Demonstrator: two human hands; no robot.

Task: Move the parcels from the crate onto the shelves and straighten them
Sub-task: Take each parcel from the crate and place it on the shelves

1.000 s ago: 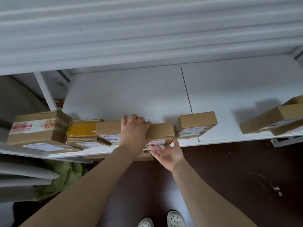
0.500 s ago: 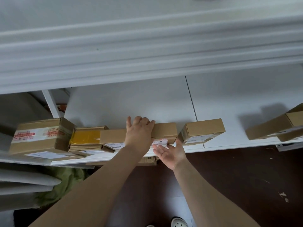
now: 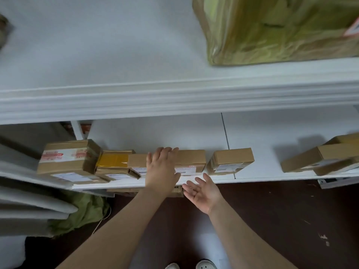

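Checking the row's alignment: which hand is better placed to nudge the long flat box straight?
Probably the left hand: it lies flat on top of the long flat box. The right hand is open, palm up, below the shelf edge, off the box.

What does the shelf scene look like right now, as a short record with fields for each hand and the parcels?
left hand: flat on top of the long cardboard parcel
right hand: open, palm up, off the parcel, below the shelf edge
left neighbour: yellow-taped parcel
right neighbour: small cardboard box, with a gap between
upper shelf: green bagged parcel
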